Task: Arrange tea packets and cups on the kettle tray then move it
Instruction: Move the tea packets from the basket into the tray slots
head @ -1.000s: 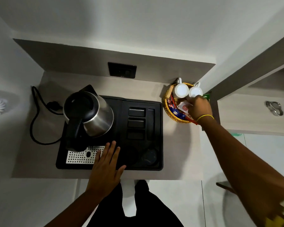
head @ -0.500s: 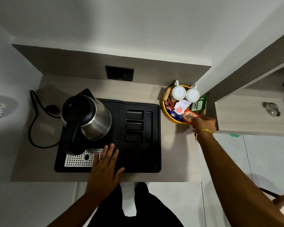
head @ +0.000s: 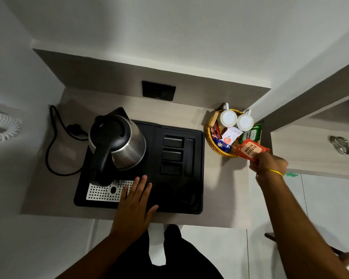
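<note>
A black kettle tray point(head: 197, 174) lies on the counter with a steel kettle point(head: 121, 141) on its left part and empty slots on its right. My left hand point(head: 136, 200) rests flat on the tray's front edge, fingers spread. To the tray's right stands a woven basket point(head: 210, 135) holding two upturned white cups point(head: 228, 118) point(head: 245, 122), a white packet point(head: 231, 135), a green packet point(head: 251, 134) and other packets. My right hand point(head: 268, 164) grips a red tea packet point(head: 250, 150), lifted just off the basket's front right rim.
The kettle's black cord point(head: 54, 141) loops on the counter left of the tray. A wall socket point(head: 158, 90) sits behind it. A lower shelf point(head: 310, 152) with a metal object point(head: 339, 144) lies to the right. The counter's front edge runs just below the tray.
My right hand has drawn back from inside the basket toward the front right, bringing the red tea packet out with it. My left hand has stayed on the tray.
</note>
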